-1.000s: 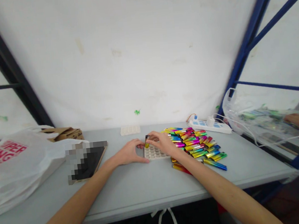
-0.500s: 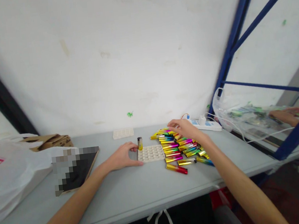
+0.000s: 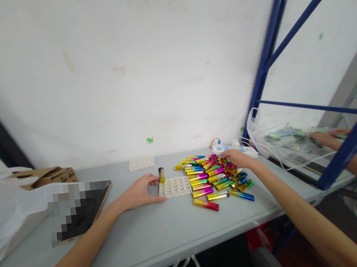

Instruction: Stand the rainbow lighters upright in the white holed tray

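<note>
Around the left edge of a white tray with rows of round holes [image 3: 175,187] is my left hand [image 3: 136,193], its thumb at the near corner and its fingers at the far corner. One lighter with a dark top and yellow lower part [image 3: 161,175] stands upright in the tray's far left corner, beside my fingertips. My right hand [image 3: 240,159] is over the far right part of a pile of shiny multicoloured lighters [image 3: 216,172], fingers stretched out and pointing left. No lighter shows in its fingers. The pile lies right of the tray.
A second white tray [image 3: 141,163] lies near the wall. Behind the pile is a power strip [image 3: 247,149] with cables. At left are a white plastic bag [image 3: 17,214], cardboard [image 3: 49,176] and a dark flat object [image 3: 82,220]. Another person's hand [image 3: 324,140] shows beyond the blue frame [image 3: 260,74].
My right hand has moved right and lower over the pile. My left hand stays at the tray's edge. The whole view has shifted slightly.
</note>
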Available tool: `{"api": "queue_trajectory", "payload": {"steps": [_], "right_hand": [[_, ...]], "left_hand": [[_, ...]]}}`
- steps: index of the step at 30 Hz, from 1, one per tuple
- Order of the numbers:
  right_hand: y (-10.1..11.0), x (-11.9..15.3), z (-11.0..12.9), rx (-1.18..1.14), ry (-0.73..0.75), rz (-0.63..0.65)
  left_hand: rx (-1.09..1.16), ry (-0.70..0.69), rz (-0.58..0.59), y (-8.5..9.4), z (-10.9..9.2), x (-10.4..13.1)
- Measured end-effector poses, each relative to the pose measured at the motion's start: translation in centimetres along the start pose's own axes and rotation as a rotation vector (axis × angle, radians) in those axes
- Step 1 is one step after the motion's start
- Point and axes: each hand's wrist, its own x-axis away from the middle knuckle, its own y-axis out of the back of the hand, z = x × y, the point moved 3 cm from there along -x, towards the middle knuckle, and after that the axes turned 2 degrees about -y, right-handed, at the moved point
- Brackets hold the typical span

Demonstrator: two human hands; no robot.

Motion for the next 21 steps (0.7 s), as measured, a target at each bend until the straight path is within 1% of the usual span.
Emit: {"api": "queue_trajectory", "payload": {"steps": [3,5,8,12,14,17,19,21], "right_hand": [[-0.3,-1.1,0.1,0.012,0.005,0.094],[-0.3,-1.5,-0.1,-0.004,0.002,0.129],[-0.1,-1.8,-0.5,-0.031,-0.016,0.146],[0.4,-1.3,-0.4,-0.076,-0.002,0.147],[0.8,-0.8,-0.1,-0.108,0.003,0.107],[2.0,-0.3,1.1,-0.216,-0.025,-0.039],[2.8,-0.1,2.7,-0.346,-0.04,-0.123],[3.6,-0.4,5.1,-0.501,-0.029,-0.171]], "left_hand": [[-0.002,-0.002,-0.001,0.0,0.1,0.0],[-0.008,-0.004,0.0,0.0,0.1,0.0],[-0.005,-0.009,0.0,0.0,0.0,0.0],[0.004,-0.006,-0.01,0.0,-0.1,0.0],[0.011,-0.001,-0.02,0.1,-0.2,0.0],[0.023,-0.001,-0.021,0.1,-0.2,0.1],[0.027,-0.004,-0.013,0.0,-0.2,0.1],[0.025,-0.003,-0.008,0.0,-0.1,0.1]]}}
